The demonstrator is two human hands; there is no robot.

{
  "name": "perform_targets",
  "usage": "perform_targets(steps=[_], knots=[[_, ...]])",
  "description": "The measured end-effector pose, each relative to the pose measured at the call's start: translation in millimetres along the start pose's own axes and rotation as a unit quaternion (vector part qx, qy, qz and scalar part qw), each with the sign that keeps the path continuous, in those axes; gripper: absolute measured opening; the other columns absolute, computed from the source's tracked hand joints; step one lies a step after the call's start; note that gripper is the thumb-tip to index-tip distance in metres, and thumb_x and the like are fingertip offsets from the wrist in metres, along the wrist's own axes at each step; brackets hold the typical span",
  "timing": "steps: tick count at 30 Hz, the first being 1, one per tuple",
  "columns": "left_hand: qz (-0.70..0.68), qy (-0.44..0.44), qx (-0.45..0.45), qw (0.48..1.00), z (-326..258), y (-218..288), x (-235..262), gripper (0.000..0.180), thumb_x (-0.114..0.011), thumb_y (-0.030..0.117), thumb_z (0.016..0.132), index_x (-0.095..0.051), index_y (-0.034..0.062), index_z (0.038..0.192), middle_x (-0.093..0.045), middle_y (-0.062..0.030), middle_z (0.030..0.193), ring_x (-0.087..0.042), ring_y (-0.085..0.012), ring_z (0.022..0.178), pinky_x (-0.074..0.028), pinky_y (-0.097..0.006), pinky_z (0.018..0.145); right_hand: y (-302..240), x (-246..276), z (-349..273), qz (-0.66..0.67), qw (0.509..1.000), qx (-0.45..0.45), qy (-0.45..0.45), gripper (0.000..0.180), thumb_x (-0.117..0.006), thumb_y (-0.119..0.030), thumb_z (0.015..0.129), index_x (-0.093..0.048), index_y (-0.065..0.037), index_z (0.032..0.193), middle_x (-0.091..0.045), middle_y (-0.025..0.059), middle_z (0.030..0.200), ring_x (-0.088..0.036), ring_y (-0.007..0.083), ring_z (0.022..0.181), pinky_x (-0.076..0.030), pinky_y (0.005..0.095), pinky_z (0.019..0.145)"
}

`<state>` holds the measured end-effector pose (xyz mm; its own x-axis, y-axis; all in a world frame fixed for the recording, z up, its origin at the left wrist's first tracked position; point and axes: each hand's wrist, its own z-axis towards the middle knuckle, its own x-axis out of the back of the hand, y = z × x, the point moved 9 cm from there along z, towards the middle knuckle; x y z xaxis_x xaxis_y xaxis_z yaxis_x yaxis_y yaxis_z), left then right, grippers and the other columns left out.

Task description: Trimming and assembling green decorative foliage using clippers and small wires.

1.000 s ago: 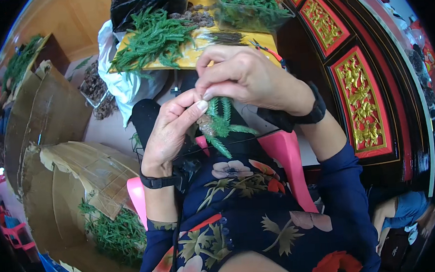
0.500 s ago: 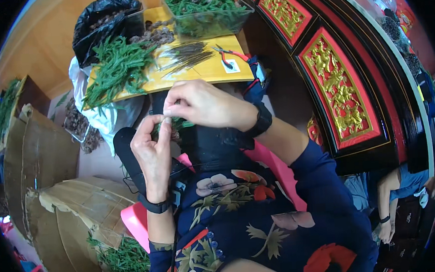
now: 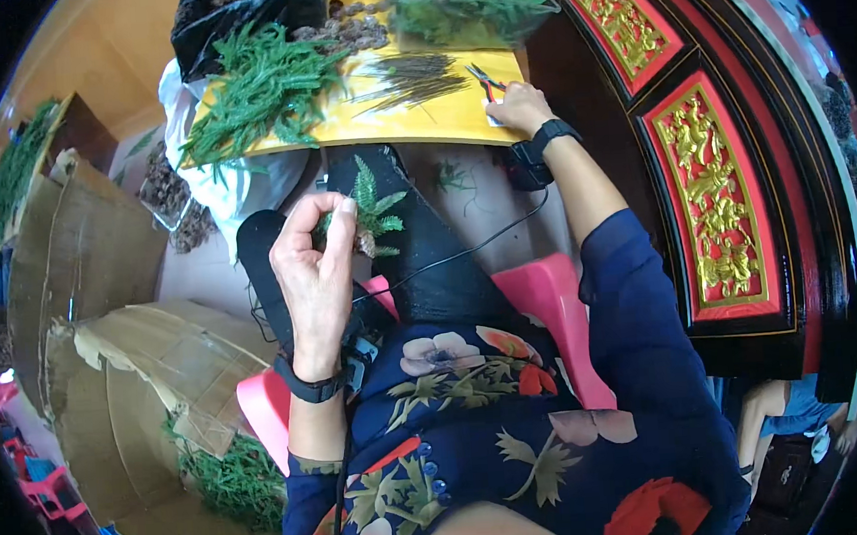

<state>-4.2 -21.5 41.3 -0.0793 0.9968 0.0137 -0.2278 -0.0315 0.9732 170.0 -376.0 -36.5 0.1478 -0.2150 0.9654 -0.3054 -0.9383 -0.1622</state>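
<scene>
Head view: the left hand [image 3: 315,265] holds a small bunch of green, spiky sprigs with a brown cone [image 3: 370,210].
The left arm points up, and its thumb and fingers pinch the bunch above the black trouser legs [image 3: 438,262]. The right hand [image 3: 524,108] reaches far out to the flat yellow counter [image 3: 410,127], its fingers bent at small red-handled pliers [image 3: 486,83]; I cannot tell if they grip.
</scene>
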Motion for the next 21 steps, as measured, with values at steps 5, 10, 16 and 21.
perform_targets(steps=[5,10,16,21], knots=[[-0.001,0.009,-0.013,1.0,-2.3,0.8,2.7,0.012,-0.059,0.009,0.088,-0.06,-0.0017,0.083,-0.053,0.0011,0.071,-0.048,-0.0048,0.063,-0.038,-0.021,0.056,-6.5,3.4,-9.2,-0.059,0.987,-0.044,0.141,0.062,-0.061,-0.047,0.077,-0.056,0.0,0.117,-0.057,0.0272,0.115,-0.057,0.0382,0.107,-0.046,0.0434,0.091],[0.016,0.033,-0.046,0.998,-0.9,4.0,12.0,0.013,-0.059,0.009,0.087,-0.06,-0.0027,0.082,-0.054,-0.0018,0.071,-0.049,-0.0067,0.062,-0.039,-0.022,0.056,2.2,16.7,-28.0,0.079,0.967,-0.068,0.234,0.05,-0.061,-0.041,0.08,-0.059,0.002,0.106,-0.065,0.0227,0.09,-0.064,0.035,0.091,-0.049,0.0425,0.084],[0.076,0.05,-0.068,0.994,0.2,11.2,17.7,0.011,-0.059,0.007,0.086,-0.059,-0.003,0.082,-0.056,-0.0058,0.073,-0.051,-0.0109,0.062,-0.04,-0.024,0.058,-98.8,36.7,-121.6,0.432,0.872,0.205,0.11,0.033,-0.073,-0.026,0.079,-0.057,-0.003,0.095,-0.062,0.003,0.079,-0.059,0.0106,0.074,-0.048,0.0241,0.069],[0.088,0.046,-0.059,0.993,0.2,16.0,15.4,0.01,-0.059,0.007,0.086,-0.059,-0.0018,0.082,-0.057,-0.0081,0.075,-0.054,-0.0144,0.067,-0.042,-0.027,0.062,-188.8,34.7,-215.0,0.581,0.727,0.365,-0.016,0.03,-0.073,-0.009,0.078,-0.053,-0.005,0.1,-0.058,-0.0011,0.084,-0.053,0.0067,0.07,-0.044,0.0213,0.061]])
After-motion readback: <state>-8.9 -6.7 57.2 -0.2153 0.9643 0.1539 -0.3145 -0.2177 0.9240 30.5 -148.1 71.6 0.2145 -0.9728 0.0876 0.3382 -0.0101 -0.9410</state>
